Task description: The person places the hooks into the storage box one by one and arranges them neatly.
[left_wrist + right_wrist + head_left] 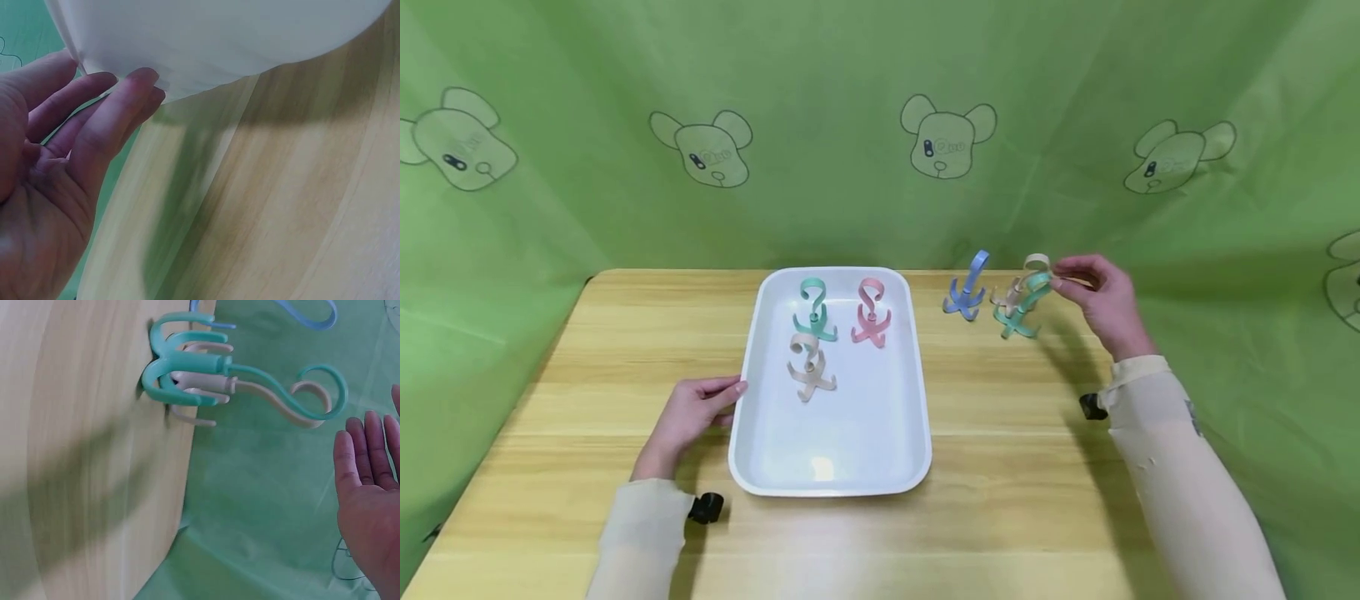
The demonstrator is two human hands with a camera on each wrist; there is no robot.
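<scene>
head view: loading looks half done, three pronged hooks in the white tray, three left on the table; right hand, fingers straight and empty, hovers beside the outer green hook; left hand's loose fingers touch the tray.

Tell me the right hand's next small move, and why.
The right hand should probably curl its fingers around the top of the green claw hook on the table: its visible fingers are straight, beside that curled top but not round it, and this hook stands in front of a beige claw hook.
</scene>
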